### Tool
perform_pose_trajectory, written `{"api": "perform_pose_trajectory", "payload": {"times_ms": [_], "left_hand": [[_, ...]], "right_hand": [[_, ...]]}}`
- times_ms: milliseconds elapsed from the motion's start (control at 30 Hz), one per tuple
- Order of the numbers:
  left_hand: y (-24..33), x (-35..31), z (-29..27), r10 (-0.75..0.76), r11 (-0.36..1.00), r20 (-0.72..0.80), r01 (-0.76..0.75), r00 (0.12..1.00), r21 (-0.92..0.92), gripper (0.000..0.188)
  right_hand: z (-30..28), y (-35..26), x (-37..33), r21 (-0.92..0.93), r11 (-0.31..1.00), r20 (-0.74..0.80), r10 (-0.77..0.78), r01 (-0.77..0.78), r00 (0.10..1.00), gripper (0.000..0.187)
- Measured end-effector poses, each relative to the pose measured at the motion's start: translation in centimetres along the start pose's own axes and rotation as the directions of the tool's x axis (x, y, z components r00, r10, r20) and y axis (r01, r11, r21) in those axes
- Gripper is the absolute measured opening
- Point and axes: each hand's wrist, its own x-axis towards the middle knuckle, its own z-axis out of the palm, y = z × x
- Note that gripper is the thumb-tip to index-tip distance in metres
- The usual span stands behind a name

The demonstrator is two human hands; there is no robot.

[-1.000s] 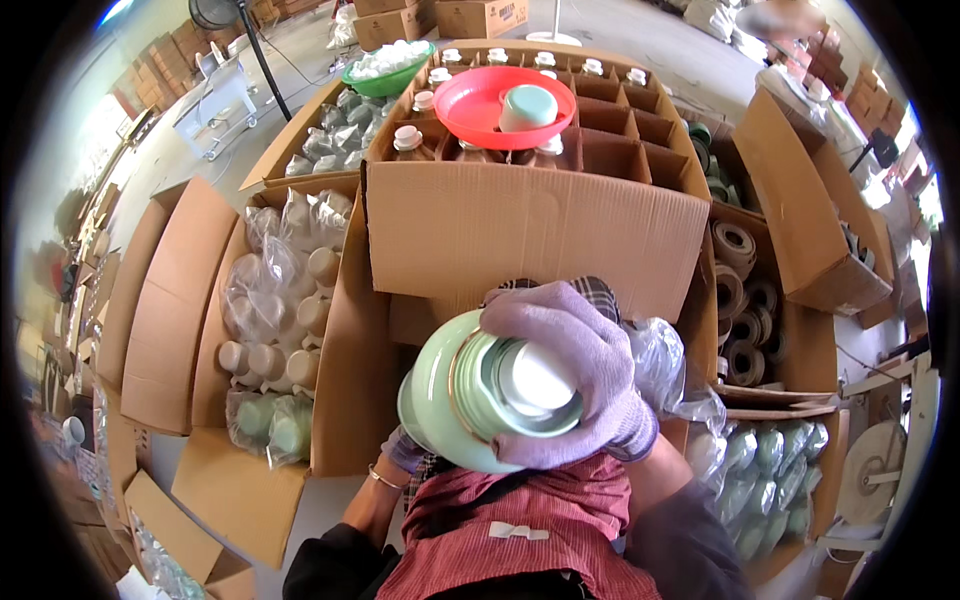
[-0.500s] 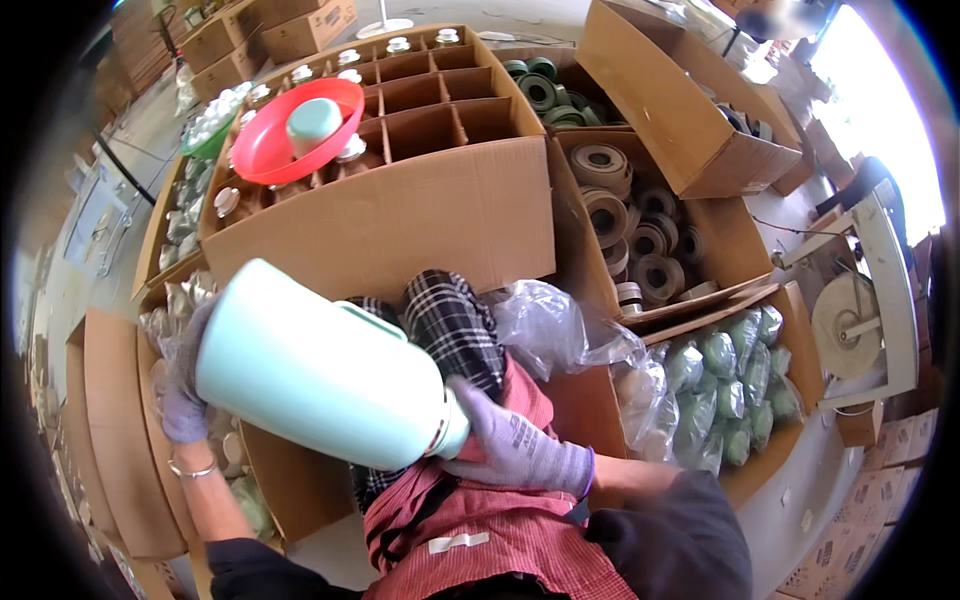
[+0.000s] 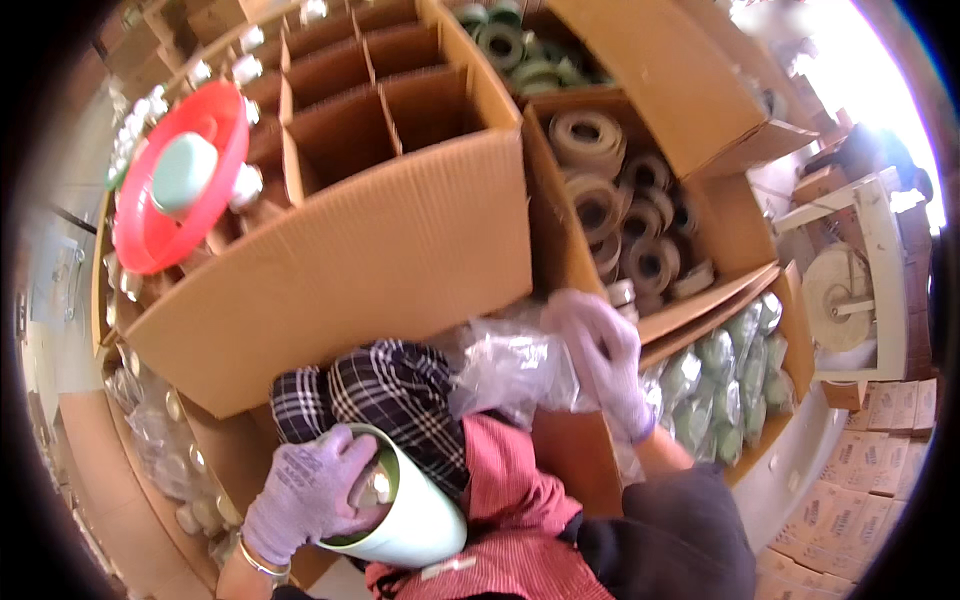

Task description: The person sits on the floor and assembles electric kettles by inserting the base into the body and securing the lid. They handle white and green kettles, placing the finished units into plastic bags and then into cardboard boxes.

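A mint-green flask body (image 3: 420, 515) rests tilted across my lap, its open end facing up and left. My gloved left hand (image 3: 315, 490) is closed over the rim, with fingers reaching into the opening beside something shiny and silvery (image 3: 378, 487). My gloved right hand (image 3: 600, 355) is up by the box of beige rings (image 3: 595, 205), over a crumpled clear plastic bag (image 3: 510, 365). Its fingers are loosely bent and apart, with nothing visible in them. A red dish (image 3: 225, 150) holding a mint-green cup (image 3: 185, 172) sits on the divided carton.
The large divided carton (image 3: 350, 260) stands ahead, with silvery-necked bottles in some compartments. Behind the beige rings is a box of green rings (image 3: 500, 42). At right stand bagged green parts (image 3: 715, 375) and a white-framed reel (image 3: 840, 300). Wrapped parts (image 3: 160, 440) lie at left.
The flask has dropped into my lap and turned, so its open end shows. My left hand has moved to its rim. My right hand has let go and moved up toward the ring box.
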Motion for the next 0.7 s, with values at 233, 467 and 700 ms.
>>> {"api": "perform_pose_trajectory", "payload": {"times_ms": [233,467,700], "left_hand": [[-0.6,-0.2,0.1,-0.078,0.987,0.098,0.091,0.992,-0.133,0.056],[-2.0,1.0,-0.8,0.103,0.987,0.091,-0.09,0.991,-0.135,0.066],[-3.3,2.0,-1.9,0.099,0.974,0.012,-0.094,0.995,-0.205,0.073]], "right_hand": [[2.2,7.2,-20.1,-0.213,0.67,0.146,0.742,-0.711,0.655,0.02],[8.5,15.9,-13.6,-0.743,0.584,0.414,0.785,-0.327,0.462,0.033],[13.6,20.4,6.3,-0.824,0.557,0.334,0.625,-0.102,0.706,0.045]]}}
